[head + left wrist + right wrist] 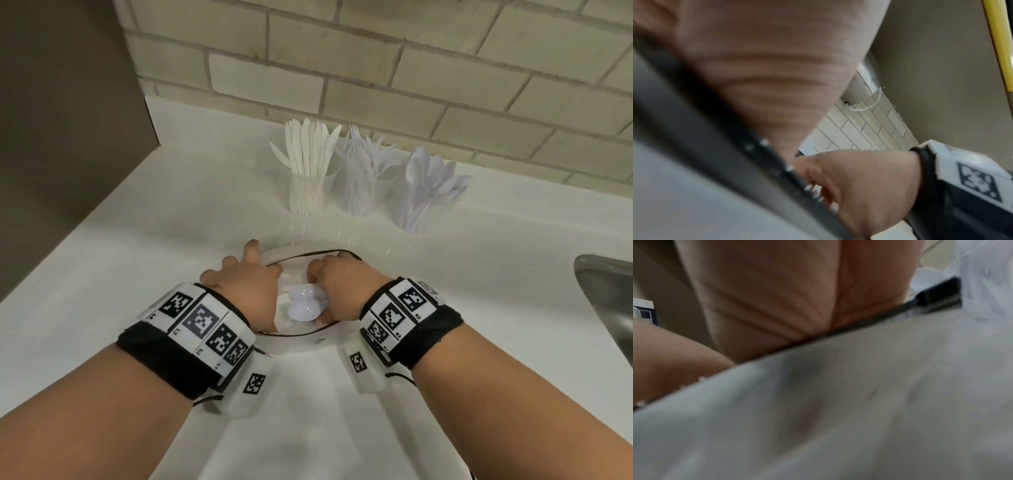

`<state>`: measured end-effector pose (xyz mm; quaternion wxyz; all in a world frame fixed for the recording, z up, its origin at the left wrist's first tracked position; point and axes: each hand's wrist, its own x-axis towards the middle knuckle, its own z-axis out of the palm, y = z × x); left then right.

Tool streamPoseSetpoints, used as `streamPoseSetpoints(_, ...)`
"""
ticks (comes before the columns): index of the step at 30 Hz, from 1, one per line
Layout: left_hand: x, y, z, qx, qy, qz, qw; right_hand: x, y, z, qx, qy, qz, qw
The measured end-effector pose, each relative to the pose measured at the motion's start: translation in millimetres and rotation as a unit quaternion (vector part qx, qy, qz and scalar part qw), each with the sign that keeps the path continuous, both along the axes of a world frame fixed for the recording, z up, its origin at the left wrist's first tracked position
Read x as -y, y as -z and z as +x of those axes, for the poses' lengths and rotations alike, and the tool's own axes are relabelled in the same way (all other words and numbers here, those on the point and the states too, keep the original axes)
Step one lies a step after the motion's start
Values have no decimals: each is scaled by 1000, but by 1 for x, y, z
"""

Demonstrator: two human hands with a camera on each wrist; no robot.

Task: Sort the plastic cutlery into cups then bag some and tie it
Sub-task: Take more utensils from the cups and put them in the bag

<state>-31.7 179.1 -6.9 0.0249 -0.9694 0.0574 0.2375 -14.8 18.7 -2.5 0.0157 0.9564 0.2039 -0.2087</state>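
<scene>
A clear plastic bag (301,255) with a black rim lies open on the white counter (137,274) between my hands. My left hand (243,277) holds its left rim, fingers spread over the outside; the thumb is hidden. My right hand (337,284) grips a bunch of white spoons (305,305) inside the bag's mouth, bowls toward me. In the right wrist view the bag (838,418) fills the lower frame, blurred. At the back stand three clear cups: knives (308,164), forks (363,171) and spoons (428,185).
A steel sink (606,308) is sunk into the counter at the right edge. A tiled wall (376,68) runs behind the cups, and a brown panel (68,120) closes the left side.
</scene>
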Motion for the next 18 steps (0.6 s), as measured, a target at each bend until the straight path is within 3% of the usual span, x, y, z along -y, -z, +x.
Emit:
streamPoseSetpoints(5,-6,2,8,-24,-20,-10,999,-4,-6,1,-41,-19,-43,998)
streamPoseSetpoints(10,0,6,9,-13,-24,-12,1000,-13,5,-4,-17,-1,-38,999)
streamPoseSetpoints(18,-11,1,12,-20,-39,-26,999,3,-5,-6,-82,40,87,992)
